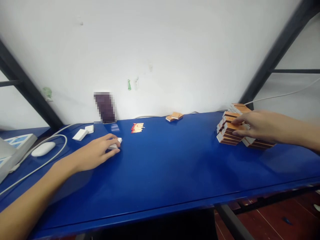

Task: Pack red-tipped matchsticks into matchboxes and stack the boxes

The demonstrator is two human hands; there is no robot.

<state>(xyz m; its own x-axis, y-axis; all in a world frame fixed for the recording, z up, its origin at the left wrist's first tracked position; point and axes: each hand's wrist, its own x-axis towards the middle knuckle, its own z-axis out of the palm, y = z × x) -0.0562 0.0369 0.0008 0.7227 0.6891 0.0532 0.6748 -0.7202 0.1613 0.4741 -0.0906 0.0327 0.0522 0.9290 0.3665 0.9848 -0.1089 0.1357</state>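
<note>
Matchbox stack [228, 136]: far right of match pile [137, 128]; right hand [237, 127] against upper boxes, closure unclear; light pinch advised, neighbours undisturbed. Left hand [118, 143]: closed round small white box [120, 140], left of match pile.

Left grip [101, 149] holds a white box [120, 140]. On the worktop [160, 170], matches [137, 128] lie beyond it to the right; two white pieces [80, 134] and a mouse [43, 149], to its left. Right grip [256, 125] touches the matchbox stack [228, 138], hold undetermined. Two matchboxes [177, 115] lie between the grips.
</note>
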